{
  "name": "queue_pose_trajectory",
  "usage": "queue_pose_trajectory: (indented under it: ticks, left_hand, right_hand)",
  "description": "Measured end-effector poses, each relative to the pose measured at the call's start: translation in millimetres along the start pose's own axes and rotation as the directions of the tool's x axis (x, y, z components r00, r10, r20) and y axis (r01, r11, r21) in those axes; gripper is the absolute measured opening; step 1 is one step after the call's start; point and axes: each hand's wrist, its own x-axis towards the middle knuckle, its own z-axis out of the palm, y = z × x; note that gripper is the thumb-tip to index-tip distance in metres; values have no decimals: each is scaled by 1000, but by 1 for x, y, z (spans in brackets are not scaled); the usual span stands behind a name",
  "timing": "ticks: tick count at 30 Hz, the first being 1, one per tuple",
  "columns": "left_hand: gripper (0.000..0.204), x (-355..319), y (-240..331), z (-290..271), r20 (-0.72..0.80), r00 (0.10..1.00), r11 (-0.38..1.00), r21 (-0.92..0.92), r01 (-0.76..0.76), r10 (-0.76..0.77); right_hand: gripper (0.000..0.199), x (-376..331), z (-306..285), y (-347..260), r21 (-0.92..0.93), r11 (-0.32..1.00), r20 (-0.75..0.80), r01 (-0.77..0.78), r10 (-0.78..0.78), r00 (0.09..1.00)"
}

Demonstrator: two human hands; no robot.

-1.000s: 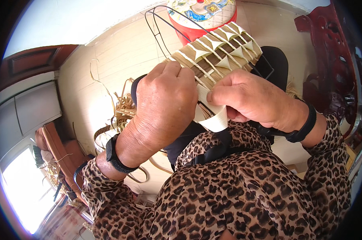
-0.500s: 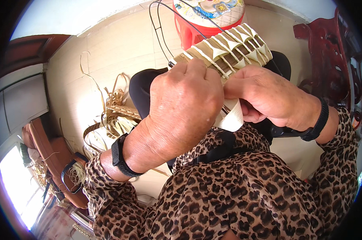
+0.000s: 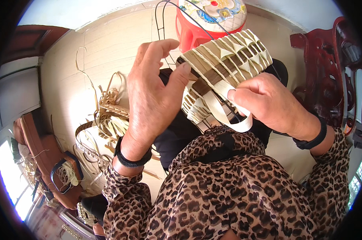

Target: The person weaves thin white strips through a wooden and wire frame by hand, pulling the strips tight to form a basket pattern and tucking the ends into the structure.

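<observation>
hands on woven basket (image 3: 223, 70), left hand (image 3: 153, 92) grip released, right hand (image 3: 265, 102) pinching pale strip (image 3: 229, 116)

Red stool (image 3: 197, 32) just behind basket (image 3: 225, 64).

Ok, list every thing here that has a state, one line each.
woven piece: half woven, held in the air over the lap.
pale strip: loose, looped, pinched by the right hand.
left hand: fingers spread, thumb tip on the woven piece.
red stool: upright on the floor.
</observation>
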Motion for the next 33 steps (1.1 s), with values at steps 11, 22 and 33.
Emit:
queue_pose_trajectory:
  ticks: [11,22,33]
  left_hand:
    - [23,-7,10,17,192,951,904,-311,294,-244]
    - [15,-6,11,22,127,983,966,-207,157,-133]
    - [15,25,21,17,267,947,981,117,153,-179]
  right_hand:
    - [31,13,6,2,-127,974,-152,189,-207,966]
    - [30,4,3,3,-198,959,-156,202,-234,960]
    - [29,15,-6,-2,-394,888,-139,239,-314,939]
